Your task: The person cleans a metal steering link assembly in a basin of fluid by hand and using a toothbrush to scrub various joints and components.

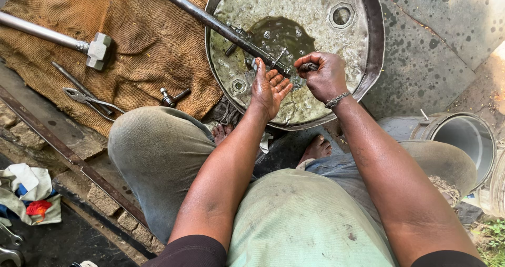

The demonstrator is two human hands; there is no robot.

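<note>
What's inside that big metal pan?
The pan holds a dark oily puddle, a long rod and a nut; both hands cover what lies beneath them.

A sledgehammer (97,50), pliers (84,99) and a small valve fitting (169,99) are laid on brown burlap sacking (152,46). Crumpled rags (26,193) are seen at lower left, and an open grey pipe end (463,135) at right.

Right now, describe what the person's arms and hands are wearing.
Both forearms are bare, with dark sleeve ends just above the elbows. The left hand wears nothing. The right hand has a thin braided metal bracelet at the wrist. No gloves.
</note>
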